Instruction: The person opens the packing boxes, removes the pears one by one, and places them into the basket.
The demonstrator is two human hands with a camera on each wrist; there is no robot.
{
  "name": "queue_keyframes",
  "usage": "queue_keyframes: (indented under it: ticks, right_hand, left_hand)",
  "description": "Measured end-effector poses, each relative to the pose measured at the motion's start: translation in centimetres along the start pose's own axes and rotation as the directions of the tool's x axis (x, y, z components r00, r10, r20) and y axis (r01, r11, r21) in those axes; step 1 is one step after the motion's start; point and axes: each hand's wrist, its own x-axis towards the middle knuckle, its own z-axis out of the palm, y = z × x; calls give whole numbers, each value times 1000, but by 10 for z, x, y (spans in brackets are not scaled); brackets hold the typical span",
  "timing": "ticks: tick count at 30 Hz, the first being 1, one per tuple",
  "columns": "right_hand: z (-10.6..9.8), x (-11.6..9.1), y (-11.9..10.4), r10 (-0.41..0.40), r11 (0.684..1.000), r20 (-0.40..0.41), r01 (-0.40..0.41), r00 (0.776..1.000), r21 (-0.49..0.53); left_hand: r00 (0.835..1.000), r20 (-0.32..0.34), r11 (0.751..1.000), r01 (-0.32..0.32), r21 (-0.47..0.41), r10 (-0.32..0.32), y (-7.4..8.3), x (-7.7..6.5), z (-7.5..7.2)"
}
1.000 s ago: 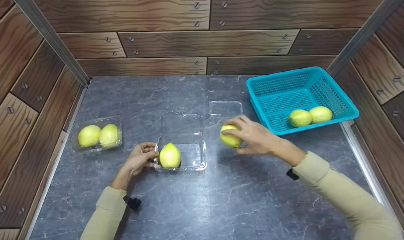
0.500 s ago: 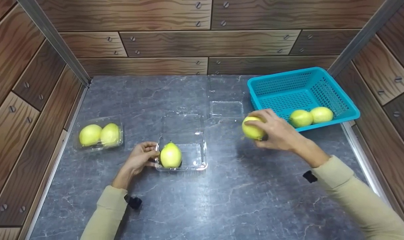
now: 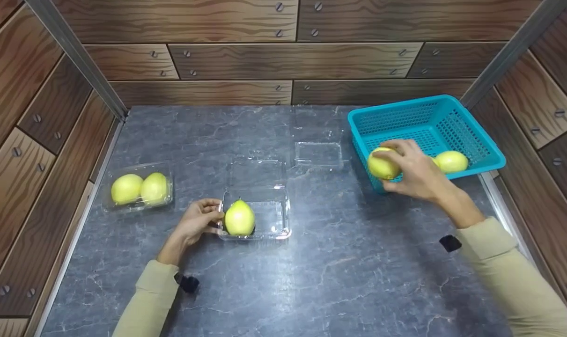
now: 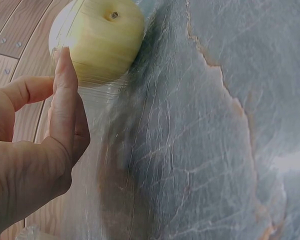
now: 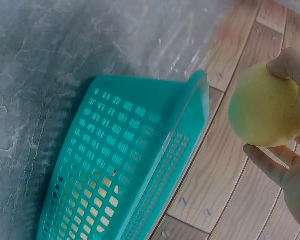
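Observation:
My right hand (image 3: pixel 418 171) grips a yellow-green pear (image 3: pixel 383 164) over the near left rim of the teal basket (image 3: pixel 358 135). In the right wrist view that pear (image 5: pixel 262 107) shows between thumb and fingers, up beside the basket wall (image 5: pixel 105 135). With thumb and fingers, my left hand (image 3: pixel 196 222) pinches the left edge of an open clear plastic clamshell (image 3: pixel 269 220). One pear (image 3: pixel 239 219) stands in its left half, stem up. The left wrist view shows this pear (image 4: pixel 102 40) just past my fingertips (image 4: pixel 64 55).
Inside the basket, one pear (image 3: pixel 452 162) shows, and another is mostly hidden behind my right hand. A clear clamshell (image 3: pixel 168 199) with two pears (image 3: pixel 127 189) lies at the left. Another open clamshell (image 3: pixel 318 153) lies behind, left of the basket. Wood-patterned walls enclose the grey tabletop (image 3: pixel 283 290).
My right hand has carried its pear from beside the open clamshell rightward and back to the basket's rim. The left hand has stayed at the clamshell's edge.

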Motion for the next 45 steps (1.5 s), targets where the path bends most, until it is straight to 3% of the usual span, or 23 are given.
queue_keyframes:
  ticks: [8,15,22,45]
  right_hand:
    - [1,-3,21,132,990,56,-135,990,37]
    - [11,-7,40,231,968,122,-240,965,68]
    - [18,-8,53,316,940,200,-335,927,69]
    - [42,2,73,363,920,370,-392,855,5]
  left_hand:
    - [1000,1,1000,-6,13,6,1,0,1]
    - [1000,1,1000,-18,-1,18,0,-1,0]
    - [1000,3,1000,-16,5,16,0,-1,0]
    - [1000,-4,1000,-6,-6,6,-1,-1,1]
